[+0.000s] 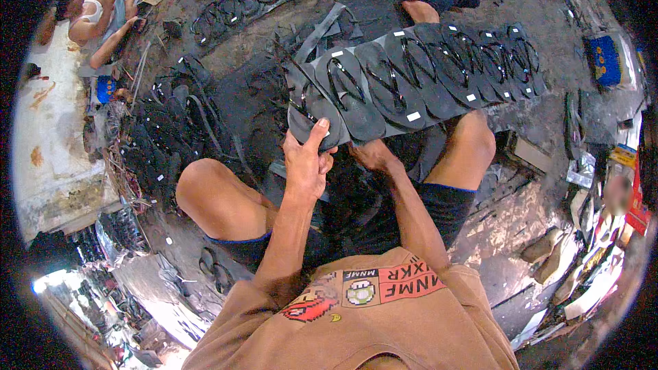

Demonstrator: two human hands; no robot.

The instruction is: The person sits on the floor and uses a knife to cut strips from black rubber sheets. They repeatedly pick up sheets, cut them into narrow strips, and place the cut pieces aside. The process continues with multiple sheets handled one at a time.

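My left hand [306, 164] grips the heel end of a black flip-flop [315, 118], thumb on top and the other fingers curled under it. This flip-flop forms the left end of a row. Several more black flip-flops [387, 72], with glossy straps and small white labels, lie side by side on a dark sheet [426, 125] across my legs. My right hand [375, 156] is closed at the near edge of the row, just right of the held flip-flop. Its fingertips are partly hidden under that edge, and I cannot see what they hold.
Dark strap-like scraps [322, 31] lie behind the row. Another row of flip-flops [253, 8] stretches across the far floor. A dark heap [168, 116] lies left of my knee. At far left sits another person [103, 20]. A blue patterned bag [606, 62] stands at right.
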